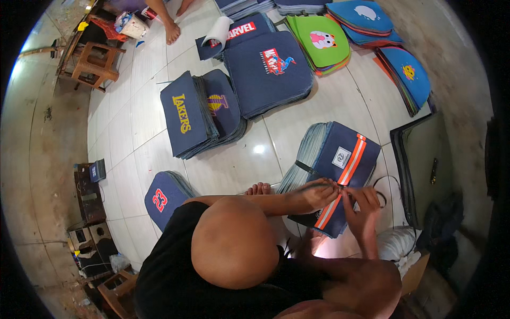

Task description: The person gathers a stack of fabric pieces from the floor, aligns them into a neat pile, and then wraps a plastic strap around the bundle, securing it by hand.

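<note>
A thick stack of navy fabric panels (335,153) lies at an angle on the floor before me. An orange and white reflective stripe (355,157) runs down its top panel, above a white printed patch (341,157). Across the stack goes a thin black strap (306,166). Over the stripe, my left hand (320,195) pinches the strap near the middle of the panel. My right hand (363,203) meets it from the right, thumb and finger at the same spot. A loose loop of the strap trails off to the right. The fingers partly hide where the strap crosses.
Stacks of navy panels with lettering (271,93) stand ahead, with a folded stack (185,115) at left. Green panels (318,42) and blue panels (410,73) lie farther off. A dark-edged olive panel (434,159) bounds the right. Another person's foot (172,32) is at top left.
</note>
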Available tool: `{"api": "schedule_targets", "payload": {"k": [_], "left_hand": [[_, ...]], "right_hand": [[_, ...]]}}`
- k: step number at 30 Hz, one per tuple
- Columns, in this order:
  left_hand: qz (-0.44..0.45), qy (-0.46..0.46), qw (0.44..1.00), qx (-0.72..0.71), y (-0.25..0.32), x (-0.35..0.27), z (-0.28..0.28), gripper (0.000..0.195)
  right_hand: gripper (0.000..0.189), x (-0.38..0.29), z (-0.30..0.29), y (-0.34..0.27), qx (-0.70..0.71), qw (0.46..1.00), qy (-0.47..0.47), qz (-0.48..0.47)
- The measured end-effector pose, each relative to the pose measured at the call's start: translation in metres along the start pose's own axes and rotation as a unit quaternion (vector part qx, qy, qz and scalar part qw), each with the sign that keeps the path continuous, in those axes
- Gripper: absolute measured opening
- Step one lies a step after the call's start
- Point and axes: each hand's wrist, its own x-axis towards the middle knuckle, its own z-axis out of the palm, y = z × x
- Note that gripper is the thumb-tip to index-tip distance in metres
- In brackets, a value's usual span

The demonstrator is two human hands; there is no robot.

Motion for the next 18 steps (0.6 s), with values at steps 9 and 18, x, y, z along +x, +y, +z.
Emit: {"api": "schedule_targets", "payload": {"k": [9, 18], "left_hand": [[-0.06, 0.005, 0.995, -0.078, 0.0, 0.003, -0.007, 0.036], [-0.063, 0.014, 0.988, -0.143, -0.002, 0.008, -0.012, 0.051]], "right_hand": [[0.017, -0.017, 0.017, 0.017, 0.005, 0.997, -0.072, 0.003], [0.012, -0.023, 0.011, 0.035, 0.329, 0.915, -0.186, 0.144]]}}
